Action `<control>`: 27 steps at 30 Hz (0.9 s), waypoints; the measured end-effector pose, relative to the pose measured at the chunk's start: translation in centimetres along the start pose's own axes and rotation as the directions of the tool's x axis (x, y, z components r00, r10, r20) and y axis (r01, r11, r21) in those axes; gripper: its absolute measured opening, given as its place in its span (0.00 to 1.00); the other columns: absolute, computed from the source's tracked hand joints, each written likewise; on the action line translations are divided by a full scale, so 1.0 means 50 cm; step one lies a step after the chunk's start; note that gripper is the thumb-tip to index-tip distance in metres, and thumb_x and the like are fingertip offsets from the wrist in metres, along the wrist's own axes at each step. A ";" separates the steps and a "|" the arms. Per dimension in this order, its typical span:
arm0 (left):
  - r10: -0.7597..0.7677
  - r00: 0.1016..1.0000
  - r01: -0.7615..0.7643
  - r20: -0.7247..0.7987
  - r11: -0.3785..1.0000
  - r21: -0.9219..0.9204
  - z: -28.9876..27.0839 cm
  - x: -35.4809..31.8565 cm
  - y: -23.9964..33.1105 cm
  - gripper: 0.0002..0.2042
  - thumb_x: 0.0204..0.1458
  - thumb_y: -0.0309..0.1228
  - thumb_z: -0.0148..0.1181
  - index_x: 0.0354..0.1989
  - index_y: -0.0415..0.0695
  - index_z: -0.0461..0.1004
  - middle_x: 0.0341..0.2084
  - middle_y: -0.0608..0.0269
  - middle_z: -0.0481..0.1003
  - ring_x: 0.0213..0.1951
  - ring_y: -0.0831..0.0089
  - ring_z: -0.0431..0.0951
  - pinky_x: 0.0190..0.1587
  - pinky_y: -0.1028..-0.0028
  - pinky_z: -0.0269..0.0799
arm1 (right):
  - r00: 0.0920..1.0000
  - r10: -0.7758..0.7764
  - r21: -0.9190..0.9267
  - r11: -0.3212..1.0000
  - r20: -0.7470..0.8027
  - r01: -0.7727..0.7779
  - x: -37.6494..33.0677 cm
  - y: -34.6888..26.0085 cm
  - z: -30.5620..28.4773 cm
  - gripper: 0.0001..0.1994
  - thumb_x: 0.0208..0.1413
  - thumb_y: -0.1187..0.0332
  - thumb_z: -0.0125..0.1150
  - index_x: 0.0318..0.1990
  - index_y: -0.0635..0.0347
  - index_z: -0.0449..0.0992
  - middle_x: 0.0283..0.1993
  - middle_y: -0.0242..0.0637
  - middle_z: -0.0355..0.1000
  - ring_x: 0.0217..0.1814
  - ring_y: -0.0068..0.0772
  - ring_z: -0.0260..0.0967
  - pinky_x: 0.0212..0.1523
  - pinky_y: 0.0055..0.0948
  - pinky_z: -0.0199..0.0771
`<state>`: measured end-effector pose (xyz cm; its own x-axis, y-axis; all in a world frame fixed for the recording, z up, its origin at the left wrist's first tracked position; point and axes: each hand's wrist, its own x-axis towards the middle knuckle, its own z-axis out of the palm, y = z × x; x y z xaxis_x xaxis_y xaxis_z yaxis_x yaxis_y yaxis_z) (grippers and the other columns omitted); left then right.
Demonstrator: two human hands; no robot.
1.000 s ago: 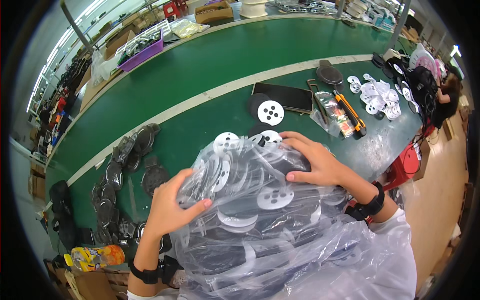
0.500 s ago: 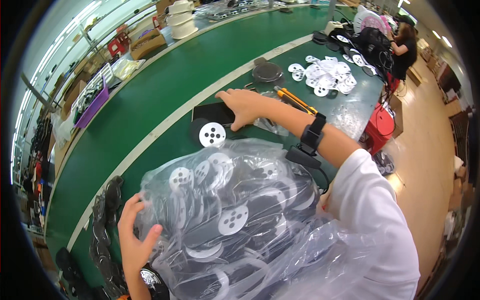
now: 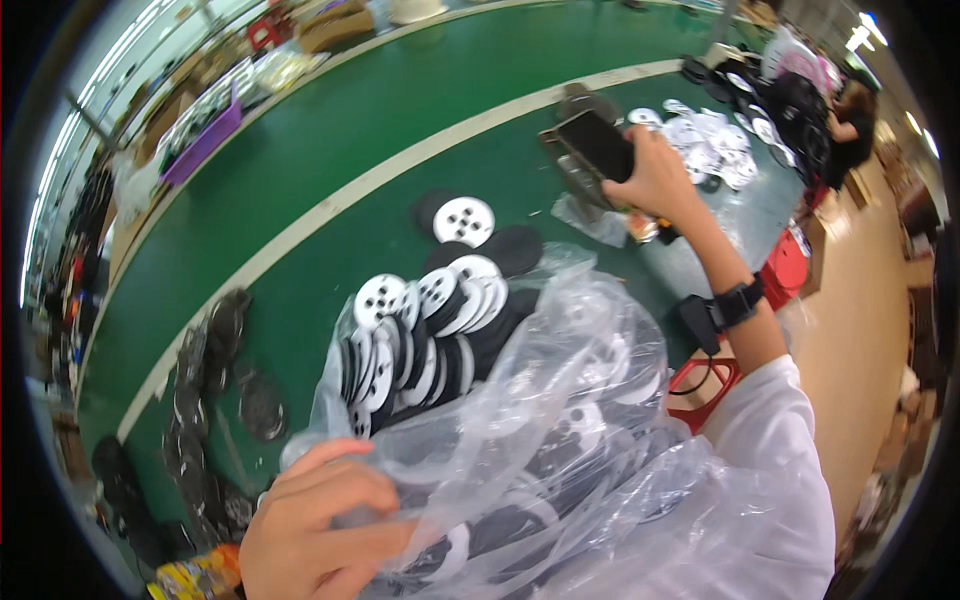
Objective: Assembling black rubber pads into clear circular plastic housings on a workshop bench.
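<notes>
A big clear plastic bag [image 3: 620,400] full of discs lies in front of me. At its far left the bag's mouth is spread, and black and white round discs [image 3: 440,290] with several holes spill out in stacked rows. My left hand [image 3: 320,520] grips the bag's film at the near left with bent fingers. Out to the far right, my right hand [image 3: 655,180] holds a dark smartphone [image 3: 597,143] by its near end, above the table. A black strap with a small device is on my right wrist. Loose black discs [image 3: 515,250] lie just beyond the bag.
White discs [image 3: 710,145] lie piled at the far right of the green table [image 3: 330,160]. Wrapped dark parts [image 3: 200,400] line the left. Beyond stands a purple tray [image 3: 205,145]; red stools [image 3: 785,265] and a person [image 3: 852,130] are at the right.
My right hand has taken the phone up from the table and carried it right. The bag's mouth has been drawn back, baring the discs. My left hand has moved nearer.
</notes>
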<state>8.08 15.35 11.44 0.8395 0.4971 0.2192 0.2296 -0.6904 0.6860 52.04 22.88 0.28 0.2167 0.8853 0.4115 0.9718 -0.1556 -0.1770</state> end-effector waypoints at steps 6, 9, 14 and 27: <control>0.036 0.972 -0.037 -0.234 0.999 0.003 -0.023 -0.014 -0.029 0.06 0.40 0.20 0.52 0.26 0.37 0.75 0.24 0.62 0.72 0.25 0.68 0.73 0.41 0.64 0.71 | 0.782 -0.601 0.185 0.760 -0.163 0.623 0.041 -0.175 -0.057 0.21 0.38 0.70 0.68 0.44 0.58 0.73 0.44 0.40 0.71 0.49 0.43 0.67 0.50 0.37 0.68; -0.063 0.839 -0.002 -0.541 0.993 -0.120 -0.034 0.027 -0.063 0.06 0.52 0.20 0.48 0.32 0.35 0.74 0.27 0.63 0.72 0.23 0.80 0.68 0.28 0.79 0.63 | 0.430 -0.900 0.834 0.180 -0.075 0.521 0.021 -0.364 -0.016 0.16 0.41 0.67 0.67 0.41 0.59 0.76 0.45 0.41 0.72 0.51 0.45 0.67 0.50 0.38 0.68; -0.090 0.780 -0.034 -0.619 0.982 -0.185 -0.053 0.082 -0.130 0.06 0.57 0.24 0.50 0.37 0.36 0.73 0.29 0.68 0.70 0.23 0.86 0.61 0.26 0.85 0.54 | 0.037 -0.937 0.882 -0.313 -0.347 0.351 -0.115 -0.569 0.005 0.20 0.44 0.58 0.64 0.46 0.53 0.75 0.50 0.35 0.71 0.54 0.44 0.64 0.56 0.42 0.60; -0.507 0.761 0.390 -0.404 0.856 -0.340 -0.041 -0.058 -0.149 0.34 0.50 0.45 0.58 0.62 0.41 0.56 0.59 0.55 0.60 0.61 0.62 0.58 0.60 0.63 0.53 | 0.003 -0.984 0.879 -0.156 -0.176 0.451 -0.140 -0.582 -0.023 0.22 0.41 0.60 0.65 0.47 0.52 0.74 0.51 0.35 0.71 0.54 0.43 0.64 0.55 0.41 0.61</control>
<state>2.94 20.12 7.14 0.3238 0.9409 0.0991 0.3568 -0.2185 0.9083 22.36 20.68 3.58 -0.9396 0.0787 0.3330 -0.1353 0.8083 -0.5730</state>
